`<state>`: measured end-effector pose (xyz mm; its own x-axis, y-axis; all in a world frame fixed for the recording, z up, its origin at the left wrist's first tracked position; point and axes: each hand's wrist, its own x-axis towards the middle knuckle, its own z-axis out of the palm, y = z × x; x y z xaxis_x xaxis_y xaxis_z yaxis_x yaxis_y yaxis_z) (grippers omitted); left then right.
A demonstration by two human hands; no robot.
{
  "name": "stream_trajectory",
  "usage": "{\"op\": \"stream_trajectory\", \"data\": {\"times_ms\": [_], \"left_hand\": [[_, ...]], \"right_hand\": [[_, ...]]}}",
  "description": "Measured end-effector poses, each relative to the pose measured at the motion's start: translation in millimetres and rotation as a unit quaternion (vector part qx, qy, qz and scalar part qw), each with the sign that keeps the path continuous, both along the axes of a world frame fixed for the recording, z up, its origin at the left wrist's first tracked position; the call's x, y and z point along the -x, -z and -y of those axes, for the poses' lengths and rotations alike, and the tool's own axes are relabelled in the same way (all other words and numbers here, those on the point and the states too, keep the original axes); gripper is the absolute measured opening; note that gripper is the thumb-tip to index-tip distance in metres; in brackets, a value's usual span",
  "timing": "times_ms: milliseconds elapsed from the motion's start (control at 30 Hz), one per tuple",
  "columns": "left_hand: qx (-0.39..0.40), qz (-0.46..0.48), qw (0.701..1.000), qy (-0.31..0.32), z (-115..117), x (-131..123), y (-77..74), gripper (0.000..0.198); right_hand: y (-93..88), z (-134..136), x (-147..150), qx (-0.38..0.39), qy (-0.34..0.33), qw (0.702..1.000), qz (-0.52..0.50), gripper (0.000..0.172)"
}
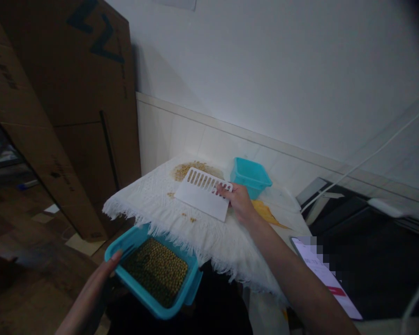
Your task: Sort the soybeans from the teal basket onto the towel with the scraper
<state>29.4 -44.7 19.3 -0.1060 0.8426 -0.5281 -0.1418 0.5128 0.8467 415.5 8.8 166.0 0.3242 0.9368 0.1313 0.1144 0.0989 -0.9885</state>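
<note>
My left hand (108, 266) grips the rim of a blue-green plastic box (139, 291), thumb over the edge. Inside lie many round yellow beans, like soybeans (169, 265). The box is just below the fringed edge of a white tablecloth (153, 197). My right hand (238, 197) is closed on one end of a white plastic scraper (199, 197) with a row of slots along its far side. The scraper is over the cloth, in front of a heap of loose beans (181, 172). A few stray beans (192, 219) lie nearer the fringe.
A second blue-green box (249, 174) stands at the back, against white wall panelling (181, 121). Beside my right forearm are a yellow-orange packet (265, 211) and a phone (321, 274) with a lit screen. Tall cardboard boxes (84, 93) rise at the left. A white cable (366, 156) crosses the right.
</note>
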Motion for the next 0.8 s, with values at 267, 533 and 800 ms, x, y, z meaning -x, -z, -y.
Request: {"op": "stream_trajectory", "data": {"times_ms": [267, 533, 800], "left_hand": [[0.053, -0.015, 0.998, -0.016, -4.1, -3.6, -13.4, 0.078], [0.064, -0.012, 0.998, 0.000, -7.2, -1.6, -11.9, 0.064], [0.026, 0.051, 0.998, -0.010, -0.3, -4.6, -1.2, 0.052]], "right_hand": [[5.9, -23.3, 33.6, 0.011, -0.084, 0.996, 0.015, 0.061], [7.4, -20.9, 6.2, -0.017, 0.026, 0.999, 0.040, 0.067], [-4.6, 75.8, -6.1, -0.042, 0.065, 0.976, 0.205, 0.051]]}}
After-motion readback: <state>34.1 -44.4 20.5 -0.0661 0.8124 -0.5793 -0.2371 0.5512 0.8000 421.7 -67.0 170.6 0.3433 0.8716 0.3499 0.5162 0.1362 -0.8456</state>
